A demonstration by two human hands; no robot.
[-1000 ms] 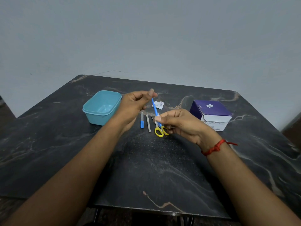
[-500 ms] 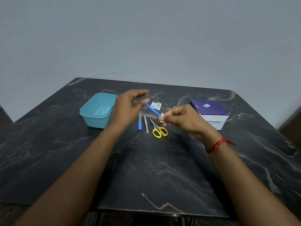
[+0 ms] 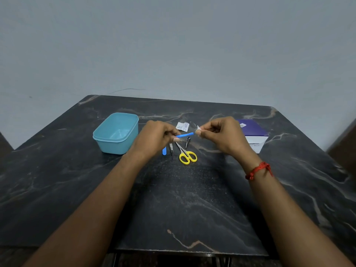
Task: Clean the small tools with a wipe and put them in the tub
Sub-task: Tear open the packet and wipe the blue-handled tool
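My left hand [image 3: 157, 138] grips one end of a thin blue tool [image 3: 184, 135], held level above the table. My right hand [image 3: 221, 135] pinches a small white wipe [image 3: 198, 128] at the tool's other end. Below them on the dark marble table [image 3: 183, 199] lie yellow-handled scissors [image 3: 186, 155], metal tweezers [image 3: 171, 149], a blue-handled tool [image 3: 164, 151] partly hidden by my left hand, and a small dark pointed tool [image 3: 187, 141]. The light blue tub [image 3: 116, 132] stands empty to the left of my left hand.
A torn white wipe sachet [image 3: 183, 126] lies behind the tools. A purple and white box [image 3: 252, 134] sits at the right, behind my right hand. The wall rises just past the table's far edge.
The blue tool has turned from steeply tilted to nearly level. My right hand has slid with the wipe toward the tool's right end and lifted slightly; my left hand has dropped a little.
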